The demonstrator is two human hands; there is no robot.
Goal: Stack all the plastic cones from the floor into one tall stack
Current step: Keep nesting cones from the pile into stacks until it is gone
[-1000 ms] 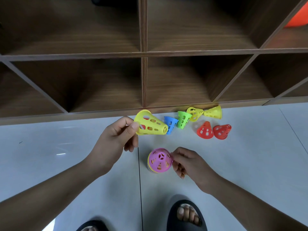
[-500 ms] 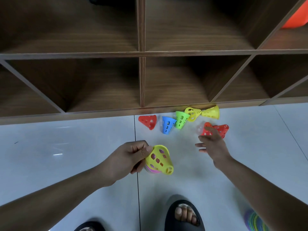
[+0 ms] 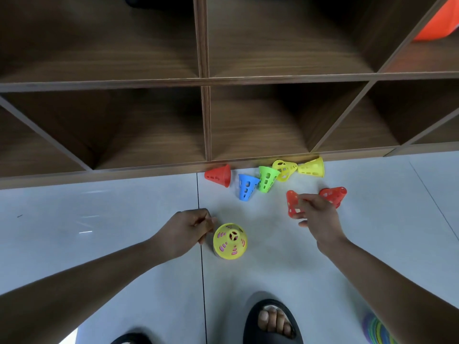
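Note:
The stack (image 3: 230,241) stands on the white floor, topped by a yellow cone with pink showing through its holes. My left hand (image 3: 191,227) rests just left of it, fingers curled, holding nothing. My right hand (image 3: 315,214) pinches a red cone (image 3: 292,203) lifted and tilted. A second red cone (image 3: 333,194) lies behind that hand. Near the shelf base lie a red cone (image 3: 219,175), a blue cone (image 3: 246,186), a green cone (image 3: 267,178) and two yellow cones (image 3: 283,169) (image 3: 312,167).
A dark wooden cubby shelf (image 3: 206,120) rises right behind the cones. An orange object (image 3: 437,23) sits in the upper right cubby. My sandalled feet (image 3: 272,321) stand near the stack. A multicoloured object (image 3: 375,330) shows at the bottom right.
My left hand set the yellow cone down over the pink-topped stack and let go. My right hand left the stack, reached to the red cones and took hold of one.

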